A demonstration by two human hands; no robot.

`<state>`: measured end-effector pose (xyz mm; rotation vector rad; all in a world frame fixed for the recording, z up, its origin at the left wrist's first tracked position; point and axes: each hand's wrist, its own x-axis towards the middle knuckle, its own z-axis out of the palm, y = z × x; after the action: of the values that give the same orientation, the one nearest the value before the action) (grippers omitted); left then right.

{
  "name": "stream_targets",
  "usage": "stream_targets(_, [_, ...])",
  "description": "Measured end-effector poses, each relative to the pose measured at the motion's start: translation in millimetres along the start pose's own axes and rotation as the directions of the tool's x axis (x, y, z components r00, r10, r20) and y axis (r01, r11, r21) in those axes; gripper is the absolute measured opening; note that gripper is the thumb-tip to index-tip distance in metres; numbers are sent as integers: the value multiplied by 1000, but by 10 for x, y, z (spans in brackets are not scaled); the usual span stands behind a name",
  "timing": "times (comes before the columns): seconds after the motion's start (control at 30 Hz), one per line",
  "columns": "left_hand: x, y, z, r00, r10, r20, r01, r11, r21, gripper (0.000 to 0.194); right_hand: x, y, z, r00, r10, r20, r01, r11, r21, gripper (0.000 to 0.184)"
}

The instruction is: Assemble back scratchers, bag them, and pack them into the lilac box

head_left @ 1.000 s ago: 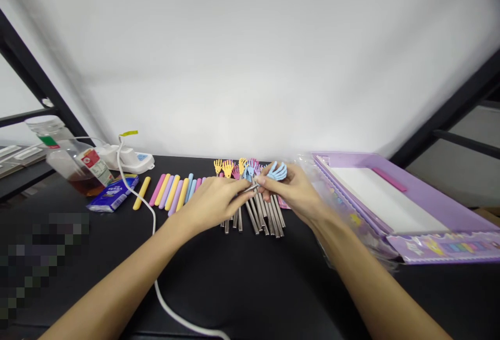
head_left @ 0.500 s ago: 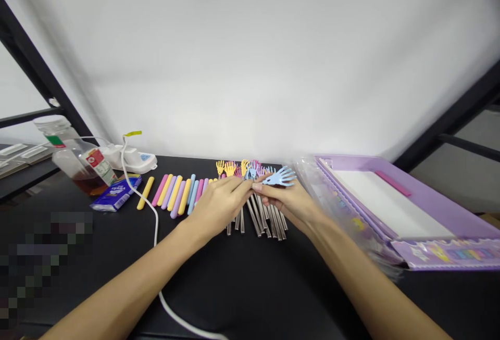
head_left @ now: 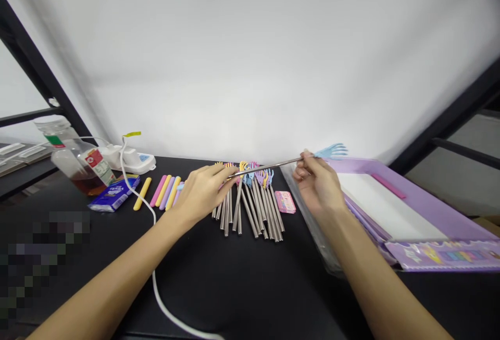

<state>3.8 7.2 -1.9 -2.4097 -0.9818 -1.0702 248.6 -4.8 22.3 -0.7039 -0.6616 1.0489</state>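
Observation:
Both hands hold one telescopic back scratcher [head_left: 269, 166], a thin metal rod drawn out long with a light blue hand-shaped head [head_left: 332, 150]. My left hand [head_left: 203, 190] pinches the rod's left end. My right hand [head_left: 318, 184] pinches the rod just below the blue head, above the purple box [head_left: 429, 207]. Under the rod lies a row of several collapsed scratchers [head_left: 250, 199] with yellow, pink and blue heads. To the left lie several pastel handle sleeves [head_left: 164, 191] in yellow, pink and purple.
A small pink packet [head_left: 285, 201] lies right of the scratchers. A white cable [head_left: 154, 225] runs from a power strip [head_left: 130, 159] toward the front edge. A bottle with brown liquid [head_left: 74, 163] and a blue packet [head_left: 113, 194] stand at the left. Black frame bars flank both sides.
My hands have drawn apart: the right hand moved right and up with the blue head, pulling the rod out to full length. The left hand stayed over the row.

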Motion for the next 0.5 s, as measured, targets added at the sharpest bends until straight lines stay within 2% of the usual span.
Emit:
stream_targets(0.1, [16, 37, 12, 999, 26, -26, -25, 999, 39, 22, -55, 77, 47, 999, 23, 23, -22, 999, -27, 35])
stream_targets(0.23, [58, -55, -25, 999, 44, -17, -42, 990, 134, 17, -33, 83, 37, 991, -131, -30, 129, 990, -62, 38])
stream_targets(0.33, [100, -146, -84, 1000, -6, -29, 13, 965, 261, 10, 34, 17, -20, 964, -232, -129, 225, 972, -68, 41])
stream_targets(0.4, [123, -173, -110, 997, -53, -47, 66, 942, 330, 13, 75, -30, -64, 944, -279, -176, 270, 960, -71, 41])
stream_targets(0.5, [141, -143, -100, 992, -114, -50, 124, 919, 375, 13, 91, -51, -96, 941, -285, -180, 280, 958, -55, 42])
